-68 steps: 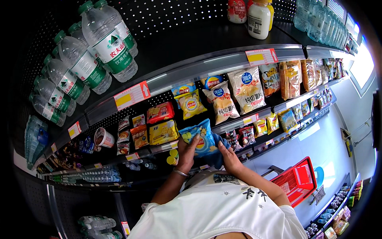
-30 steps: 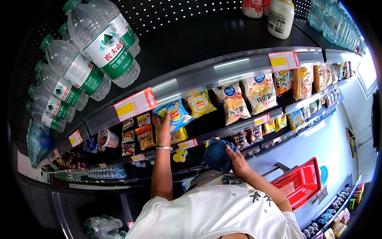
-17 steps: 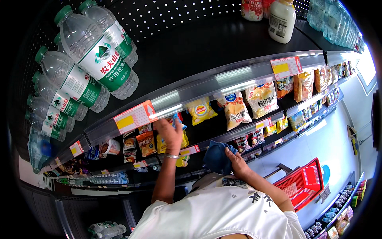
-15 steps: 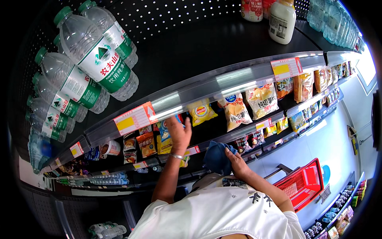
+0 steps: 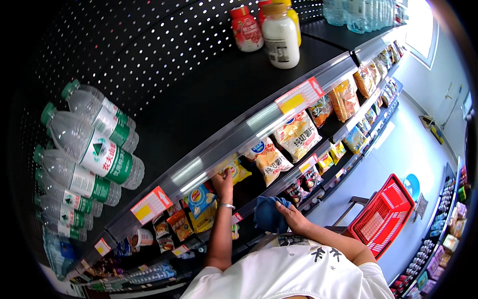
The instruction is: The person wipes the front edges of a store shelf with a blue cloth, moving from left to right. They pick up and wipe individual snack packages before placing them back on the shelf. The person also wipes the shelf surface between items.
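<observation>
My left hand reaches under the upper shelf's front edge, its fingers closed at the left side of a yellow chip bag; the shelf lip partly hides the bag. Left of my forearm stands a blue chip bag, with a yellow packet below it. To the right, two white chip bags lean on the same shelf. In front of my body, my right hand grips a bunched dark blue cloth, thumb on top.
Clear water bottles with green caps crowd the upper shelf's left end. White, red and yellow bottles stand farther back. A clear price-tag rail runs along its front. On the floor at right sits a red shopping basket, with a blue basin behind.
My left hand has moved right from the blue chip bag to the yellow one and closed on it. The view has turned; my right hand still holds the cloth.
</observation>
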{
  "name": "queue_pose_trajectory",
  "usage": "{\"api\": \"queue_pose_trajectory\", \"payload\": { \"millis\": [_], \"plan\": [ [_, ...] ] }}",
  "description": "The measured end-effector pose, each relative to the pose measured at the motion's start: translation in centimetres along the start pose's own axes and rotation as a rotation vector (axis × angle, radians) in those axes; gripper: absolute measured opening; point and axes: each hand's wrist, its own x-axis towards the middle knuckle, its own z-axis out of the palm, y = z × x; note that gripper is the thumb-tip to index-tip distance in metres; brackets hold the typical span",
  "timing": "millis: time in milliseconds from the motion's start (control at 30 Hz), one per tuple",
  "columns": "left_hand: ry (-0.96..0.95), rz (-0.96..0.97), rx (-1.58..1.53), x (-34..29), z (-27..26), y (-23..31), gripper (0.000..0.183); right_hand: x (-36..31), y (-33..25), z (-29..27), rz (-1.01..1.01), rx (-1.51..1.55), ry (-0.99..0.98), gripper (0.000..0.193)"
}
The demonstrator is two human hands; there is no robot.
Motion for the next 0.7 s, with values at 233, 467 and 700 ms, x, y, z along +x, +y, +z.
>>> {"api": "queue_pose_trajectory", "payload": {
  "millis": [233,467,700],
  "plan": [
    [0.056,-0.097,-0.517,0.3,1.4,-3.3,0.055,-1.2,-1.8,0.7,0.006,-0.085,0.031,0.049],
    [-0.068,-0.136,-0.665,-4.9,-1.5,3.7,0.049,1.2,1.7,-1.2,-0.192,-0.113,0.01,0.04],
    [-0.065,-0.204,-0.614,-12.0,-3.8,6.1,0.031,0.2,-2.3,0.4,-0.76,-0.351,0.077,0.041]
  ]
}}
